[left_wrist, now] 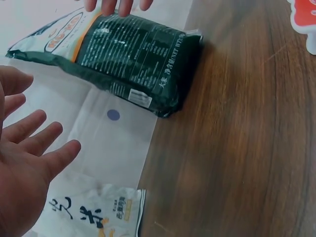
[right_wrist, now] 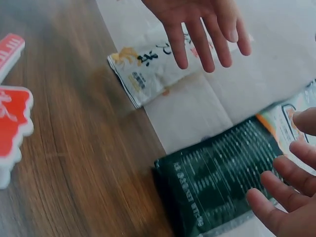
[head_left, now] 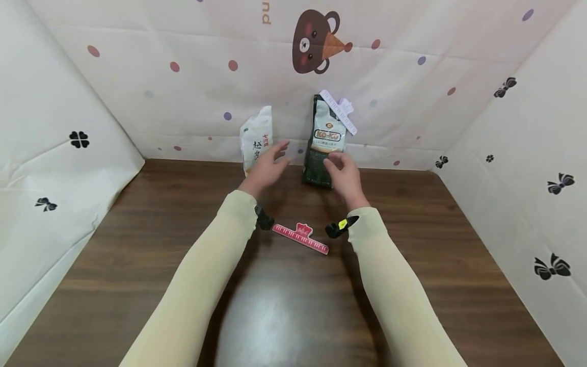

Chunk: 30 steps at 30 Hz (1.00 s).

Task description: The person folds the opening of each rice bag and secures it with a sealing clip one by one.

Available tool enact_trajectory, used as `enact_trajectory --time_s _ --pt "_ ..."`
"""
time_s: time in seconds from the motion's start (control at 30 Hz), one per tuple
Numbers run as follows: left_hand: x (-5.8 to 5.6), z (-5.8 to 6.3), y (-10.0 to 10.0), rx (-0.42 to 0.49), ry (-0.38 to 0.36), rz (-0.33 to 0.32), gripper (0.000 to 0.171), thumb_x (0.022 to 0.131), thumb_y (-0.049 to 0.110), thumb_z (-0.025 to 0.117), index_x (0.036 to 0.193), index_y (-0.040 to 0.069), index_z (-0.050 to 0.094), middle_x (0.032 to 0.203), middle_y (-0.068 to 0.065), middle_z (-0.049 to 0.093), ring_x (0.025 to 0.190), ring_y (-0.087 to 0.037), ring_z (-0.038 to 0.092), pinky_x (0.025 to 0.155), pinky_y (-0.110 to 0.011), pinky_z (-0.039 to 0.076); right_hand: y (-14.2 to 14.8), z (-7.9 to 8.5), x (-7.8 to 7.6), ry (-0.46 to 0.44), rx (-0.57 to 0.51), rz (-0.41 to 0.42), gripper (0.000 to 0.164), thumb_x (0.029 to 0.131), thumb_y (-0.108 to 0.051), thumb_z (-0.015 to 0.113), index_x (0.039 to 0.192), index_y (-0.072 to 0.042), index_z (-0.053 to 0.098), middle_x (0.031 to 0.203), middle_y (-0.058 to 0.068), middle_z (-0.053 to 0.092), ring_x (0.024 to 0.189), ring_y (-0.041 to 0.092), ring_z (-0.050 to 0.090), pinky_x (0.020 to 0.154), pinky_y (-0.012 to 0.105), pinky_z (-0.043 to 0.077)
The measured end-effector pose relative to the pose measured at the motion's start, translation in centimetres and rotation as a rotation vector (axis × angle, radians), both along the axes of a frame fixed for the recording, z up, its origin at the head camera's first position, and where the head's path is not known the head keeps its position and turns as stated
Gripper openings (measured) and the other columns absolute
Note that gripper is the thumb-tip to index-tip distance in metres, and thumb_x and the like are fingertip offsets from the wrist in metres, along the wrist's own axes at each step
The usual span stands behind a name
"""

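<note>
Green bag (head_left: 323,144): roughly upright, pale clip (head_left: 339,112) across top. White bag (head_left: 256,136): left of it. Red clip (head_left: 300,238): before it. Left hand (head_left: 268,168): left of it, fingers spread, holding nothing. Right hand (head_left: 345,177): at its front, fingers loosely extended, contact unclear. Advised: light touch, lest it tip.

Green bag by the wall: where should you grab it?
I'd squeeze the green bag round its dark lower half, coming from left and right: it stands against the wall, so its back seems hard to reach, and a pale clip slants across its top corner.
</note>
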<state>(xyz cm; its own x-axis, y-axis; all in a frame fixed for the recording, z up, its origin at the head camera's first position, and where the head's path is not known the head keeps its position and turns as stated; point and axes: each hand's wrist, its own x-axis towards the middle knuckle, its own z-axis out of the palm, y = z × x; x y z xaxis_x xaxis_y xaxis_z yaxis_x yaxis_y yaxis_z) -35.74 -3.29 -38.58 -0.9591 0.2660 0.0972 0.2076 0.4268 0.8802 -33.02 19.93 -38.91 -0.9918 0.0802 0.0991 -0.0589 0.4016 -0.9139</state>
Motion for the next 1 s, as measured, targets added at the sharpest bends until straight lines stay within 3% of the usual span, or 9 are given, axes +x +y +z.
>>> enact_trajectory --time_s 0.13,0.4,1.0 --pt "-0.1 0.1 -0.7 0.002 0.007 0.010 0.054 0.100 0.032 0.050 0.151 0.026 0.033 0.155 0.000 0.037 0.142 -0.021 0.037 0.111 -0.041 0.039 -0.8 0.5 -0.2 0.014 0.035 0.015 0.044 0.097 -0.042 0.055 0.133 -0.017 0.053 0.137 0.005 0.054 0.127 0.019 0.049 0.106 0.040 0.042" --pt "0.3 -0.3 -2.2 0.010 -0.027 0.061 0.054 0.100 0.035 0.051 0.150 0.030 0.034 0.155 0.002 0.037 0.143 -0.020 0.035 0.111 -0.045 0.038 -2.8 1.3 0.2 0.003 0.051 0.041 0.042 0.099 -0.039 0.051 0.135 -0.019 0.052 0.141 0.002 0.052 0.131 0.018 0.047 0.109 0.040 0.040" --pt "0.5 -1.0 -4.4 0.034 -0.020 0.139 0.052 0.099 0.033 0.053 0.148 0.028 0.038 0.155 -0.003 0.037 0.142 -0.023 0.036 0.113 -0.046 0.035 -5.4 1.2 -0.4 0.044 0.027 0.103 0.041 0.099 -0.035 0.053 0.138 -0.020 0.051 0.135 0.004 0.055 0.126 0.018 0.051 0.106 0.039 0.042"
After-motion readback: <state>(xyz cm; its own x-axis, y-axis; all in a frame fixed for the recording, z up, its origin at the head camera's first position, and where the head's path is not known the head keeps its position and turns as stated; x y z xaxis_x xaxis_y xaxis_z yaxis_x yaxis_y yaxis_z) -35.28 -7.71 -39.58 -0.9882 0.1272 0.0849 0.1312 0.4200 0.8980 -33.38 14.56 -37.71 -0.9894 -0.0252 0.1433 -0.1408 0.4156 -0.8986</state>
